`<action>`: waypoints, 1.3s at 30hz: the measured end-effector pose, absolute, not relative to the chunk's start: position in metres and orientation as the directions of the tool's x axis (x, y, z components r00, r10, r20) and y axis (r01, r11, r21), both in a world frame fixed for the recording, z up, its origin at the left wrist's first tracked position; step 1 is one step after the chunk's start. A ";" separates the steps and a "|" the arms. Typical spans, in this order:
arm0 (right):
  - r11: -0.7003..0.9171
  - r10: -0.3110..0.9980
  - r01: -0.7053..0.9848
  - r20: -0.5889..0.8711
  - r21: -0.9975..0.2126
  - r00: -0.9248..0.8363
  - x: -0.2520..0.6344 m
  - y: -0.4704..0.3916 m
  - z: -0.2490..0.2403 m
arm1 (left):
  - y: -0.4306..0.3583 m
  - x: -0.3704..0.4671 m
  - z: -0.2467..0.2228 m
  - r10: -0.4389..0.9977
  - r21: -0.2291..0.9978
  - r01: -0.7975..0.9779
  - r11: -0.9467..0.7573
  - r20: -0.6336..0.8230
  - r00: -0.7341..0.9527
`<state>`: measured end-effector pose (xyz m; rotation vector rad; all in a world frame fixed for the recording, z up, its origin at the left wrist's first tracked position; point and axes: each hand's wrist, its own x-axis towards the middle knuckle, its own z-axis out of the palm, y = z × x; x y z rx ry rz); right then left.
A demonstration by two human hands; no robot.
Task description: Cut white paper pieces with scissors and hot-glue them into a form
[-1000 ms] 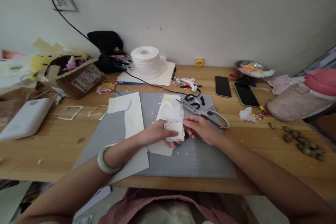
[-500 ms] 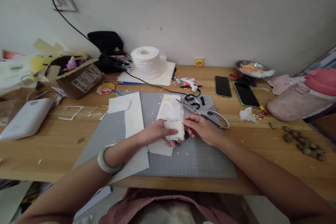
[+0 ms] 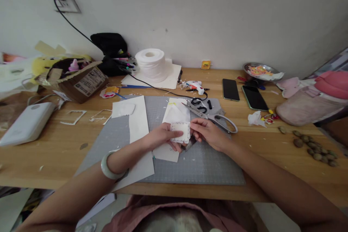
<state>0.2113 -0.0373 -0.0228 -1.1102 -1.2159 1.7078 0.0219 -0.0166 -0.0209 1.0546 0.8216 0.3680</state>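
Observation:
A small white square of card (image 3: 181, 128) with dark stitch-like marks along its edges is held over the grey cutting mat (image 3: 212, 166). My left hand (image 3: 164, 134) grips it from the left, thumb on top and fingers underneath. The closed fingertips of my right hand (image 3: 206, 130) pinch its upper right edge. Layers seem to show at its lower right corner. Beneath the hands lies a strip of white paper (image 3: 169, 153). Grey-handled scissors (image 3: 221, 120) rest just beyond my right hand. Larger white card sheets (image 3: 139, 127) lie to the left.
A glue gun (image 3: 199, 87) with a cord, a paper roll (image 3: 150, 64) and a cardboard box (image 3: 81, 83) stand toward the wall. On the right are two phones (image 3: 230, 90), a metal bowl (image 3: 248, 69), a pink-lidded bottle (image 3: 304, 105) and several small brown round objects (image 3: 317, 148).
The card has tilted slightly and its top edge is a little higher, facing me more. Both hands keep nearly the same place and hold.

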 end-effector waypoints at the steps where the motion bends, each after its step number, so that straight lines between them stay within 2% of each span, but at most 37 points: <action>1: -0.266 0.913 -0.087 -0.222 -0.960 -0.341 0.211 -0.037 -0.023 | -0.017 0.022 -0.021 0.628 0.876 0.109 0.470 -0.419 0.655; 10: -0.240 0.910 -0.038 -0.211 -0.970 -0.357 0.212 -0.039 -0.020 | -0.017 0.022 -0.020 0.625 0.880 0.122 0.459 -0.418 0.659; 15: -0.149 0.875 0.207 -0.226 -0.967 -0.428 0.212 -0.041 -0.016 | -0.018 0.023 -0.020 0.611 0.881 0.136 0.454 -0.419 0.671; 18: -0.133 0.876 0.275 -0.243 -0.952 -0.416 0.211 -0.041 -0.015 | -0.018 0.023 -0.021 0.608 0.879 0.142 0.455 -0.423 0.672; 32: -0.107 0.923 0.346 -0.223 -0.932 -0.315 0.202 -0.042 -0.012 | -0.007 0.021 -0.029 0.675 0.886 0.091 0.455 -0.410 0.614; 39: -0.101 0.934 0.351 -0.210 -0.931 -0.289 0.197 -0.038 -0.014 | -0.005 0.018 -0.023 0.611 0.892 0.116 0.438 -0.390 0.689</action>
